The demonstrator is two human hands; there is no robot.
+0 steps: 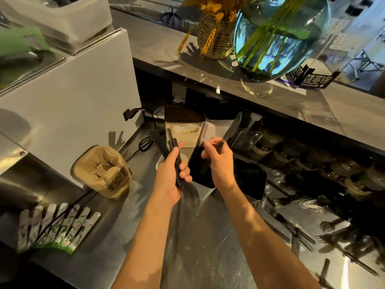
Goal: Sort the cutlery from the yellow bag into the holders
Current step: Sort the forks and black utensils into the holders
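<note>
— Over the steel counter point(208, 236), what has the left hand point(169, 176) got?
— Fingers curled round a bundle of black forks point(177, 163), tines down.
— And the right hand point(220, 161)?
— Pinching one black piece above the black holder point(201, 170). More cutlery point(302, 232) lies scattered to the right.

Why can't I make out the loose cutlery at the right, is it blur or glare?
Head view: mostly motion blur, smearing the loose cutlery on the counter; glare streaks the steel too. The left hand holding a bundle of black cutlery, the right hand and the holder are sharper. Wide-angle bending curves the shelf.
</note>
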